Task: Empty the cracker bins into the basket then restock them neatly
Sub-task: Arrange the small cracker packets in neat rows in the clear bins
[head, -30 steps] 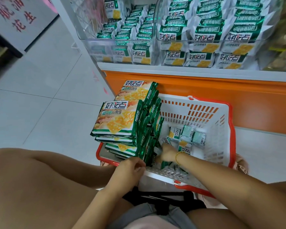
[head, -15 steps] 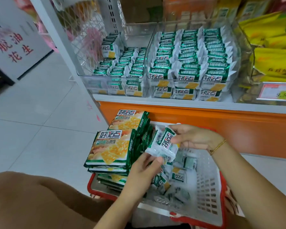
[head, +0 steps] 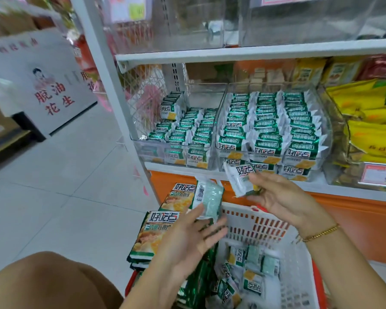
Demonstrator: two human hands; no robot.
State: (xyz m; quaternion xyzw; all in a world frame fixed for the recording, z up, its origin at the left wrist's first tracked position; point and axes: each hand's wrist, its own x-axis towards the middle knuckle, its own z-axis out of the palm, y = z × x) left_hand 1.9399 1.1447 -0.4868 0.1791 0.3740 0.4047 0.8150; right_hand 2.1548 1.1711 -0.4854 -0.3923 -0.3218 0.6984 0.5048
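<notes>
Basket (head: pixel 252 221) below bins (head: pixel 270 130), big packs (head: pixel 156 233) left

**Two packets lifted, bins stocked in rows**

The left bin (head: pixel 176 152) holds rows of green-and-white cracker packets, stacked tallest at its back left. The right bin (head: pixel 274 153) carries three tight rows. Below them, the white, red-rimmed basket (head: pixel 254 221) has loose packets (head: pixel 250 273) scattered inside and large cracker bags (head: pixel 158 233) stacked at its left edge. The left hand (head: pixel 187 239) pinches a barcode-side packet (head: pixel 208 200) and the right hand (head: pixel 283 197) a tilted logo-side packet (head: pixel 240 179).
</notes>
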